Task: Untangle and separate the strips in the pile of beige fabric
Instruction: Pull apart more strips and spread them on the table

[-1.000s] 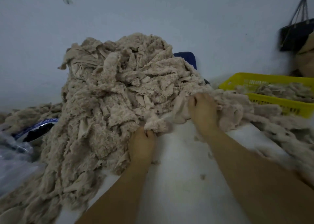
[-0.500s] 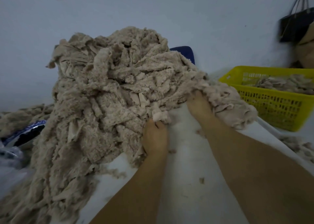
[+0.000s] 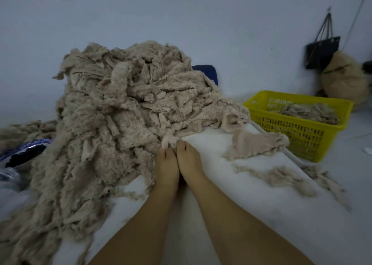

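Separation is advancing: left hand (image 3: 167,162) and right hand (image 3: 188,160), apart a moment ago, are meeting at one strip end (image 3: 169,141), the left pinching it, the right's hold unclear. Beige fabric pile (image 3: 120,114) is looming just beyond the grip; a freed piece (image 3: 259,144) is lying right of it.

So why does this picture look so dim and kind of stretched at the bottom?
Head view: the light is dim, bluish and flat, with no glare and only a small dark shadow between the left hand and the right hand. Head view: the wide lens stretches the forearms toward the bottom edge. Head view: the pile goes soft at lower left, and the basket is slightly smeared.
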The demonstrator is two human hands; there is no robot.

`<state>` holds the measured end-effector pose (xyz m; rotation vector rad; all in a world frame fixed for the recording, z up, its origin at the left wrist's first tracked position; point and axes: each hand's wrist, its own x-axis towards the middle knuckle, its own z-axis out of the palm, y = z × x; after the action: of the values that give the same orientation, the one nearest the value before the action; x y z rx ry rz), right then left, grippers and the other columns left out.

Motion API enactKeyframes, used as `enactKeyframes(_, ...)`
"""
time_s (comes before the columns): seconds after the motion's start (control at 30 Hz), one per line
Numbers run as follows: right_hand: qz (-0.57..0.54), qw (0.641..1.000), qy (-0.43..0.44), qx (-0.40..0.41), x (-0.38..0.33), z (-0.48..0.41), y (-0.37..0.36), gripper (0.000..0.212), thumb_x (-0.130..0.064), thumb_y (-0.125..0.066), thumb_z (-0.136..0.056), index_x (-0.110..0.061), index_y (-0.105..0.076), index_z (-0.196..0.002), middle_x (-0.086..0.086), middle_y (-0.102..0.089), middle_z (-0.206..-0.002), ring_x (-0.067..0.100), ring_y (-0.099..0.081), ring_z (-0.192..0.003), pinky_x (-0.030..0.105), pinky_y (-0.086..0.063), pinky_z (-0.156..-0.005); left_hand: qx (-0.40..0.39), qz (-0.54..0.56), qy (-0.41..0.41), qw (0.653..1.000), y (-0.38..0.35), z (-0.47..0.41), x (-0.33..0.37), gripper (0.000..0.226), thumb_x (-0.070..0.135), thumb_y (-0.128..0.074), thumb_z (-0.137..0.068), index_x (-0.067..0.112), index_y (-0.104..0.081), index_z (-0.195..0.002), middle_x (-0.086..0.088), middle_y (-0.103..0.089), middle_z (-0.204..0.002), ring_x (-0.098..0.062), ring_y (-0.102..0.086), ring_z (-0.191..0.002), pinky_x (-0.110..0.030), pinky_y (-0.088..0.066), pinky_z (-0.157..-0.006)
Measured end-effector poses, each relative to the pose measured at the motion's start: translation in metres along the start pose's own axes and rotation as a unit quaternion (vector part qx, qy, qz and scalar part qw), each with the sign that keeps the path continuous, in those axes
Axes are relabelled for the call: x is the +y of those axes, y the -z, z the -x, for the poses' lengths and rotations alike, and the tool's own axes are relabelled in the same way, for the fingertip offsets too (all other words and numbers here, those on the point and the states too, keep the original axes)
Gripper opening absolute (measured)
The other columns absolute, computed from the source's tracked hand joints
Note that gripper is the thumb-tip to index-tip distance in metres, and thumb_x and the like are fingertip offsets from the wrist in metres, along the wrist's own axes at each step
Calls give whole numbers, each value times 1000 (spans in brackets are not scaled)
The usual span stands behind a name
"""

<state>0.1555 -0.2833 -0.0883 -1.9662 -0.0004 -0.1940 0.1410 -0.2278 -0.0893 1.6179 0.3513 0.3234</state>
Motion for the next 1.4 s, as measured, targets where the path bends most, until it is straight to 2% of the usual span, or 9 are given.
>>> enactKeyframes(0.13,-179,972,-109,-106,-21,34,-8,44,-51,-38,-103,-22,-69,-116,-3,-68,-104,13,-61,-91,28,-48,-77,-65,40,40,996,32,25,-6,30,26,-38,-104,19,-67,-102,-5,-71,-93,-16,-67,-88,-28,-52,-72)
enactKeyframes(0.3,-278,901,-194,-271,-29,68,-2,49,-39,-51,-100,-19,-67,-59,1,-63,-53,12,-59,-44,18,-42,-41,-208,-151,-81,963,96,65,-15,49,34,-33,-106,8,-58,-73,0,-64,-55,-13,-61,-55,-29,-46,-53)
enactKeyframes(0.43,-239,946,-186,-119,-38,91,0,24,-13,-44,-99,-14,-67,-91,3,-71,-65,16,-66,-55,24,-50,-48,-233,-219,-158,934,136,79,-22,29,37,-43,-104,23,-67,-95,7,-73,-86,-4,-66,-80,-21,-51,-73)
enactKeyframes(0.57,-420,885,-203,-7,-38,104,0,30,-27,-39,-107,-16,-66,-112,7,-74,-92,22,-72,-77,31,-57,-57,-135,-133,-273,943,161,76,-19,29,31,-51,-102,27,-56,-74,17,-58,-83,-1,-57,-76,-18,-42,-70)
enactKeyframes(0.77,-478,847,-200,117,-17,100,30,31,-18,-33,-107,-18,-49,-81,1,-39,-63,5,-26,-36,16,-24,-33,-129,-402,-337,842,179,65,-25,35,38,-61,-92,31,-37,-68,12,-43,-62,-10,-44,-62,-17,-25,-52)
enactKeyframes(0.93,-397,882,-170,190,-9,90,30,34,-25,-39,-105,-15,-56,-132,6,-63,-115,22,-65,-98,40,-57,-89,9,-95,-135,986,198,43,-8,37,37,-52,-99,27,-49,-64,10,-47,-52,-12,-46,-51,-25,-33,-47)
enactKeyframes(1.0,-330,913,-155,184,-9,89,26,26,-26,-41,-103,-13,-58,-117,8,-61,-105,24,-61,-90,42,-54,-80,-26,74,-52,996,201,43,-7,31,35,-50,-102,27,-67,-78,12,-58,-56,-5,-50,-45,-18,-38,-44)
enactKeyframes(1.13,-319,915,-144,200,-10,88,24,15,-23,-49,-100,-22,-48,-85,0,-51,-76,13,-50,-62,26,-41,-49,-132,367,94,916,203,46,-6,30,32,-52,-99,16,-76,-98,-2,-72,-81,-8,-64,-58,-20,-48,-46)
enactKeyframes(1.4,-502,848,-124,112,-23,93,26,21,-14,-48,-101,-19,-53,-81,-8,-56,-56,5,-51,-45,20,-43,-44,-156,539,123,818,214,39,-3,41,33,-45,-100,10,-78,-103,-10,-74,-106,-21,-74,-89,-32,-59,-77)
